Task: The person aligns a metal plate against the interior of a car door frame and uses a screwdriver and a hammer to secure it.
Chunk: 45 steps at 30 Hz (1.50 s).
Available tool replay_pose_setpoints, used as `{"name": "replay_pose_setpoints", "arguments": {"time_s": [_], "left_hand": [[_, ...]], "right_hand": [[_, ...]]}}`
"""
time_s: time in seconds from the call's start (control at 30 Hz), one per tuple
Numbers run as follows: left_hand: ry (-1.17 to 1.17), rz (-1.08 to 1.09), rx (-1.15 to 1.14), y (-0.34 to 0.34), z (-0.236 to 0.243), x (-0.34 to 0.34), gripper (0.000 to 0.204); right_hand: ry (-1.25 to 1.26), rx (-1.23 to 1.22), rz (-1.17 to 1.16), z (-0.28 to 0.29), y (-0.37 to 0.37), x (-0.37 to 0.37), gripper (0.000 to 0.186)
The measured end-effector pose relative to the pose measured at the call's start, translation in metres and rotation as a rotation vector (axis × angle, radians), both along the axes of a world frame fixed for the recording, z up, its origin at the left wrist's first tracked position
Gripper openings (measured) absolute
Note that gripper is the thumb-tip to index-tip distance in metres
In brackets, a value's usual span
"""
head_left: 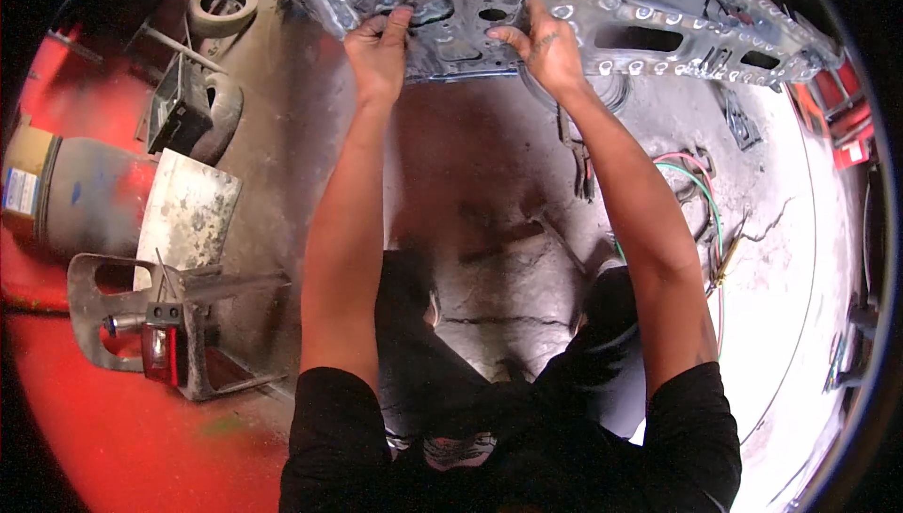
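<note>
A stamped steel plate (451, 52) with holes lies along the left section of a long, scuffed metal car body panel (640, 10) across the top of the view. My left hand (376, 57) grips the plate's left side, thumb pointing up beside a dark opening. My right hand (550, 52) holds its right side, thumb bent across the surface. Both forearms reach up from the lower edge, over my bent legs.
At left are a tyre (209, 22), a dark box (171, 118), a worn white panel (183, 193), a grey drum (99, 193) and a metal stand (89, 320). At right, red and green hoses (705, 189) and loose metal parts (741, 127) lie on the cracked floor.
</note>
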<state>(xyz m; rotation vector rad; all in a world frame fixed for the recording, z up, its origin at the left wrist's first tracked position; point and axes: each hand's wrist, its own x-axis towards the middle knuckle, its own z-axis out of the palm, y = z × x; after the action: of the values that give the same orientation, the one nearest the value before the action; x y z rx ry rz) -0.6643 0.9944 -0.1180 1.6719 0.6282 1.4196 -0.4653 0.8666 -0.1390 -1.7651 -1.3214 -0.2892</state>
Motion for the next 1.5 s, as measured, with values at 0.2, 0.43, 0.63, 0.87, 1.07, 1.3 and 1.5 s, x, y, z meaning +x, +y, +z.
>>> {"name": "replay_pose_setpoints", "arguments": {"time_s": [0.2, 0.43, 0.63, 0.87, 1.07, 1.3, 1.5], "left_hand": [[-0.033, -0.021, 0.022, 0.007, -0.006, 0.000, 0.039], [-0.018, 0.003, -0.040, 0.004, -0.001, 0.002, 0.038], [0.073, 0.014, -0.036, 0.000, 0.005, -0.007, 0.038], [0.145, 0.012, 0.008, 0.001, 0.006, -0.015, 0.041], [0.087, 0.005, 0.026, 0.000, 0.003, -0.011, 0.042], [0.151, 0.033, 0.054, -0.001, 0.002, -0.013, 0.045], [0.141, 0.077, 0.027, -0.005, 0.002, -0.010, 0.041]], "right_hand": [[0.040, -0.099, -0.006, 0.002, -0.002, 0.000, 0.065], [-0.009, -0.084, -0.025, 0.002, -0.003, 0.002, 0.068], [0.061, -0.052, 0.020, -0.002, 0.000, 0.003, 0.071], [0.175, -0.053, 0.037, 0.002, -0.001, -0.001, 0.075], [0.181, -0.056, 0.019, 0.002, -0.001, -0.001, 0.075], [0.197, 0.025, 0.069, -0.003, 0.004, 0.000, 0.071], [0.317, 0.087, -0.037, -0.013, 0.005, -0.010, 0.065]]}}
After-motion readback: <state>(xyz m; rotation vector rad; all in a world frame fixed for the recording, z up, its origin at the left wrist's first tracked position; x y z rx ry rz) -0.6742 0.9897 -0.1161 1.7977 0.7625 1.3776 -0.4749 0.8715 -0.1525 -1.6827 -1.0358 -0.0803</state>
